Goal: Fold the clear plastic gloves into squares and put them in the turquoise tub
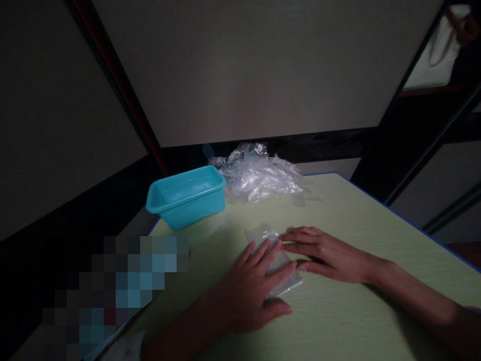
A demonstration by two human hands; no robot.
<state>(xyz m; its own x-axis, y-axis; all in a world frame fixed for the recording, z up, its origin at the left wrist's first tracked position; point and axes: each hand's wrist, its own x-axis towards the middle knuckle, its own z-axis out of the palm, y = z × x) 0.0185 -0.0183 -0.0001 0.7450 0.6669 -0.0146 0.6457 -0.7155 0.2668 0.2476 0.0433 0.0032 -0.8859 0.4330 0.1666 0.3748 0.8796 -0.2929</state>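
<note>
A clear plastic bag (283, 281) lies flat on the pale green table (361, 311), partly covered by my hands. My left hand (255, 286) rests on it with fingers spread, thumb stretched out beyond the bag's near edge. From the right, my right hand (319, 253) lies low over the table, its fingers stretched toward the bag's right edge and its fingertips close to my left fingers. Whether those fingertips press on the bag or only on the table, I cannot tell.
A turquoise plastic basin (195, 205) stands at the table's far left corner. Beside it, a heap of crumpled clear plastic bags (259, 175) lies along the back edge. Behind rise large grey panels (255, 70). A blurred-out patch covers the lower left.
</note>
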